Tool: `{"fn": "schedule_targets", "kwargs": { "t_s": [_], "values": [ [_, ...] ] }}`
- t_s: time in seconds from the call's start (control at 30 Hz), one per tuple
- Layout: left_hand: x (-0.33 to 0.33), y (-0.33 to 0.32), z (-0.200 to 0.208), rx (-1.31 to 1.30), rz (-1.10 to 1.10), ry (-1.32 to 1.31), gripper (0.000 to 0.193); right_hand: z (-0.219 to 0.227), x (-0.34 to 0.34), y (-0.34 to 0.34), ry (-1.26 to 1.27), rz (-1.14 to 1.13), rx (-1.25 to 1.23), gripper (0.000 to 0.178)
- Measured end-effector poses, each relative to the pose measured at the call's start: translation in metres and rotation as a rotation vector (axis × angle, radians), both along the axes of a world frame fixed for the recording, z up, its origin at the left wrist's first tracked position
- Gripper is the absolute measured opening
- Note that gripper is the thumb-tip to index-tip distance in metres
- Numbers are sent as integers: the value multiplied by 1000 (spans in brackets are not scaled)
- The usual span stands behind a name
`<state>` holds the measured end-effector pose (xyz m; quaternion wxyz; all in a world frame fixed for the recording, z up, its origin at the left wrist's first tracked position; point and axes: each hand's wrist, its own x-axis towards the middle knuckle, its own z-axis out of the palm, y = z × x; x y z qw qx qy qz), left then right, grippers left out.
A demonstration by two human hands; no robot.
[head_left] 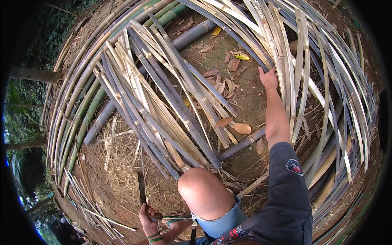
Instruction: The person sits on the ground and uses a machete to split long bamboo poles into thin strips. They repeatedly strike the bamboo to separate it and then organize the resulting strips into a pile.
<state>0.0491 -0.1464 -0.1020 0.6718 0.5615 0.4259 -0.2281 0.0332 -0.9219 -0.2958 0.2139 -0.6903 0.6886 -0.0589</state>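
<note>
Low at the left, my left hand [146,217] is wrapped around the handle of a machete [141,188], its dark blade pointing up and away over dry straw. My right arm reaches far forward in a dark sleeve. At its end, my right hand [269,78] closes on the near end of a dark bamboo strip [252,50], at the left edge of a large bundle of split bamboo strips [287,77]; some of its fingers are hidden by the strips. Between my hands lies another pile of split bamboo strips [163,96], slanting toward my bare knee.
A thick grey bamboo pole [194,34] runs under the left pile, with another pole [243,145] near my knee. Long green and tan bamboo poles [87,100] curve along the left. Dry leaves [234,64] and straw [116,153] litter the soil. Thin strips [92,208] lie at lower left.
</note>
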Motion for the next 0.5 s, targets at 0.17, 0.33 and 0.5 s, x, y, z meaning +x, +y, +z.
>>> {"fn": "schedule_targets", "kwargs": {
  "t_s": [0.17, 0.33, 0.5],
  "values": [
    [1, 0, -1, -57, 30, 35, 28, -24, -15, -26, -39, -8, 30, 123],
    [-1, -2, 1, -24, 26, 26, 26, -18, -1, 3, 77, 39, -111, 113],
    [0, 11, -5, -61, 16, 23, 27, -36, -1, 21, 117, 31, -411, 80]
  ]
}}
